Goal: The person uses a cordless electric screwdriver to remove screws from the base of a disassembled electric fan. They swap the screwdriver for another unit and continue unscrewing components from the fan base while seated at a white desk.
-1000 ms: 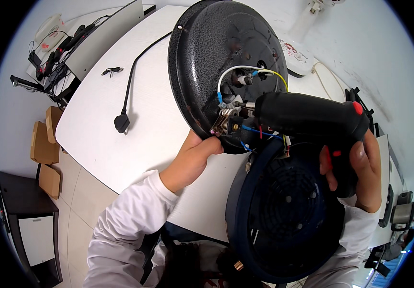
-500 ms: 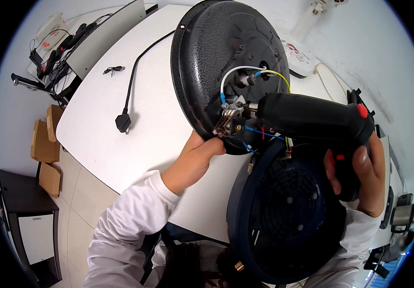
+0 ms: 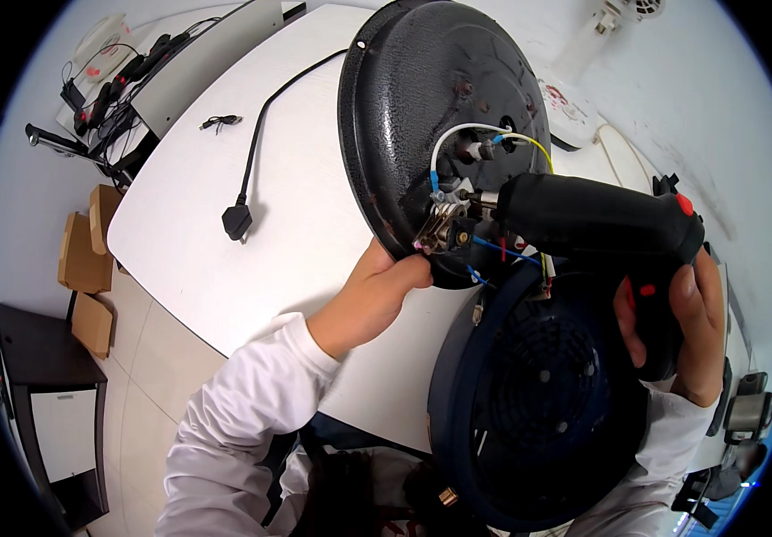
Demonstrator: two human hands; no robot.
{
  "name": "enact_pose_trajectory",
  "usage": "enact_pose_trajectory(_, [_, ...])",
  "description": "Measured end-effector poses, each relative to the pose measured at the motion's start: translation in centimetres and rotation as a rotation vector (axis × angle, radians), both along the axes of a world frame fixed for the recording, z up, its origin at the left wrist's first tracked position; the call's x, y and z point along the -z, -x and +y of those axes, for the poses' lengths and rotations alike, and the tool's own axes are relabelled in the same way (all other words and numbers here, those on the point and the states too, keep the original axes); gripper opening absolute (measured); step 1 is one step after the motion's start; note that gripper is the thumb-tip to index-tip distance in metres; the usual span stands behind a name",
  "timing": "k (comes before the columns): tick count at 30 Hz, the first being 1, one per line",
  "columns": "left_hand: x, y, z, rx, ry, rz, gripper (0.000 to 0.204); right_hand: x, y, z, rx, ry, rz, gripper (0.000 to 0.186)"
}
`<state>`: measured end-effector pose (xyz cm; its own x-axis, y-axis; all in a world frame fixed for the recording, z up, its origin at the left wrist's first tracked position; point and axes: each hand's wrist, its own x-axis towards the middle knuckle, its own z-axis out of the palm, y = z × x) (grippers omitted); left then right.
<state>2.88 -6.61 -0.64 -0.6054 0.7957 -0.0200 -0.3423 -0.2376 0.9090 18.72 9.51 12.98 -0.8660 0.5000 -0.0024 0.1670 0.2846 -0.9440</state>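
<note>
Black electric screwdriver [image 3: 596, 219] clenched in your right hand [image 3: 686, 327], tip at the wired terminal [image 3: 447, 224]; your left hand [image 3: 377, 291] pinches the round metal plate's [image 3: 422, 116] lower rim above the white table [image 3: 225, 179].

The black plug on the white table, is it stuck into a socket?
No, the black plug lies loose on the white table, with its cord trailing off toward the round black pan.

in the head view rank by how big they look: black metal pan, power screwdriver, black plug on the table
1. black metal pan
2. power screwdriver, though it sits nearer the camera
3. black plug, plainly smallest
</note>
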Motion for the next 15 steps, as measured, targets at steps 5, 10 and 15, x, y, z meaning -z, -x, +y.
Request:
enact_pose_trajectory(5, [0.0, 0.1, -0.2, 0.016, 0.033, 0.025, 0.037, 0.3, -0.5, 0.0, 0.008, -0.050, 0.027, 0.059])
enact_pose_trajectory(10, [0.4, 0.3, -0.1, 0.045, 0.027, 0.032, 0.036, 0.5, -0.5, 0.5, -0.049, -0.027, 0.066, 0.058])
enact_pose_trajectory(15, [0.7, 0.4, -0.1, 0.054, -0.003, 0.040, 0.034, 0.2, -0.2, 0.6, -0.078, -0.014, 0.061, 0.057])
